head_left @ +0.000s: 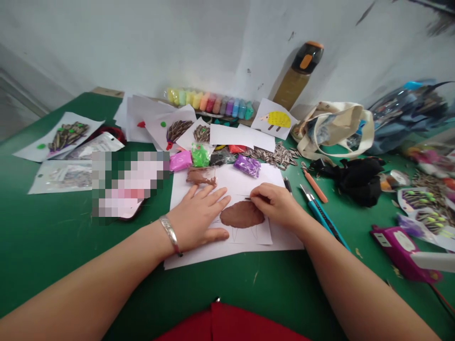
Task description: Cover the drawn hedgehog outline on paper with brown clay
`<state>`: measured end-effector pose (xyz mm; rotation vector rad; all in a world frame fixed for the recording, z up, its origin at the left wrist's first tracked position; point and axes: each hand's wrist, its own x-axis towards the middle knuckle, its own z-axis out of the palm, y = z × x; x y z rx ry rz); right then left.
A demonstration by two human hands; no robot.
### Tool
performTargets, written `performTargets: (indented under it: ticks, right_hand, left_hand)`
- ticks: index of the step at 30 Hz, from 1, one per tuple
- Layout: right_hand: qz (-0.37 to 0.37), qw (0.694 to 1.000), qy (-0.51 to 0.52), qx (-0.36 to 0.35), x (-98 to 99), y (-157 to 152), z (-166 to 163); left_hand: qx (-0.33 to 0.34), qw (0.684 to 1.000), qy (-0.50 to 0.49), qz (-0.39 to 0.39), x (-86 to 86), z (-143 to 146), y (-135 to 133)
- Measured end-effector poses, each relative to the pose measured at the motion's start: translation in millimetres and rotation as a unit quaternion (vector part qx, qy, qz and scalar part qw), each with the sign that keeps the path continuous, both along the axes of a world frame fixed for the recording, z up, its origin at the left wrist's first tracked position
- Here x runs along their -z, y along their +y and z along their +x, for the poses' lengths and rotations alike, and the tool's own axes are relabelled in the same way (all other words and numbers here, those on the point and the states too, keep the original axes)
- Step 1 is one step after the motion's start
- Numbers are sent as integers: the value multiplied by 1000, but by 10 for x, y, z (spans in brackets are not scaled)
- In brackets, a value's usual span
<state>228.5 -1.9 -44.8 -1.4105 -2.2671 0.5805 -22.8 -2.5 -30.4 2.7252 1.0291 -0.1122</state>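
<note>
A flat brown oval of modelling clay (242,214) covers the body of a pencil-drawn animal on a small sheet of white paper (263,236). My left hand (201,215) lies flat with fingers spread, pressing the paper just left of the clay. Above the clay's upper right edge, my right hand (273,202) pinches a small dark sliver that looks like a sunflower seed (248,198). Beyond my left fingertips is an opened packet of brown clay (202,175). A heap of striped sunflower seeds (279,155) lies farther back.
Pink (180,161), green (201,154) and purple clay packets (248,166) lie behind the paper. To the right are a blue utility knife (322,215), an orange pen-like tool (315,186) and a purple glue-gun-like device (403,251). A bottle (298,76) leans against the wall.
</note>
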Motion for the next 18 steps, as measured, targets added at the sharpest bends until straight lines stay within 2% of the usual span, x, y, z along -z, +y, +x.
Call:
performTargets:
  ticks: [4,9,13,18]
  right_hand:
    - [-9,1000,5,-29,-6,-12,-7]
    - [11,1000,14,1,25,-3,-26]
    - [-9,1000,10,-29,29,3,-27]
    - [11,1000,18,7,35,8,-46]
  left_hand:
    - [-3,1000,-3,-1,5,3,3]
    - [-4,1000,1,-3,-6,8,-13]
    - [-1,1000,-1,-7,-16,5,-21]
    - [-3,1000,-3,3,-6,0,-14]
